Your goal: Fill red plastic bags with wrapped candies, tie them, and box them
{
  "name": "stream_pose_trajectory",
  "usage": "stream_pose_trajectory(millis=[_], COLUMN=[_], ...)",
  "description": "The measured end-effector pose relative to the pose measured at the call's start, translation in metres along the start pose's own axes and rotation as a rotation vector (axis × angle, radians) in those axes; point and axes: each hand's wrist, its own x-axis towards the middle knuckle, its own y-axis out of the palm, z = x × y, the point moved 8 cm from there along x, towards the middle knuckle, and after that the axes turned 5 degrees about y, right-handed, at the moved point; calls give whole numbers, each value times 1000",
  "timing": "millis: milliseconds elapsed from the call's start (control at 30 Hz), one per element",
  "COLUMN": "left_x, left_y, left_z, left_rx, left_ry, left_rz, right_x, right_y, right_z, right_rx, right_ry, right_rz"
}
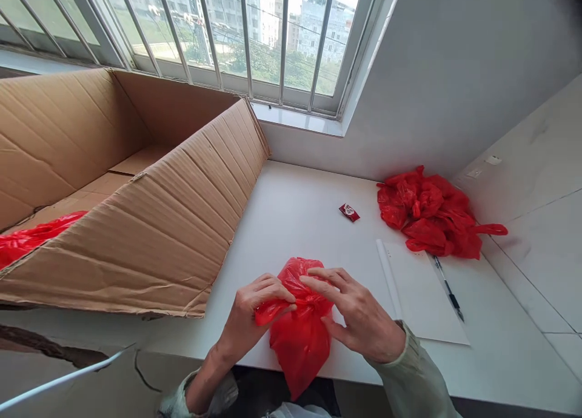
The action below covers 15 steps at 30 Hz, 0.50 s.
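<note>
Bag (301, 339), thin red plastic, lies at the near edge of the desk (291, 218), directly in front of the person. Its lower part hangs over the edge toward the body, and its upper part is bunched between both hands.

Left hand (248, 321): fingers curled, thumb and fingertips pinching a gathered fold on the bag's left side.
Right hand (359, 321): fingers loosely fanned over the top of the bunch, thumb against the bag's right flank, film held between thumb and fingers.

Surroundings: large open cardboard box (150, 224) to the left, with another red bag (27, 239) inside it at far left. Pile of red bags (431, 215) at back right, against the wall. Small red packet (348, 212) alone on the desk just left of that pile. Sheet of paper (422, 297) just right of the right hand, pen (448, 288) at its right edge.

Judgement on technique: the step appears to be gathering or working the bag's mouth. The film looks slippery and creases readily, so fingertip pinches should serve better than a full fist. Anchor one side with the left hand while the right does the working. Rest the bag's bulk on the desk so the overhang cannot drag it off. Contents, if any, are not visible.
</note>
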Motion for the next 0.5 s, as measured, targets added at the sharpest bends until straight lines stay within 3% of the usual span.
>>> stream_pose_trajectory(millis=[100,267,367,500], left_x=[-1,-30,-55,-83], left_y=[-1,-18,-28,-17], left_z=[0,21,33,52], left_rx=[-26,21,114,247], left_ry=[-4,-153,-211,-242], left_rz=[-19,-102,-115,-12], right_x=[10,30,46,77], right_y=[15,27,10,-47], right_z=[11,11,15,21], right_rx=[-4,-123,-188,-173], right_ry=[-100,-83,-93,-206], right_rz=[148,259,273,110])
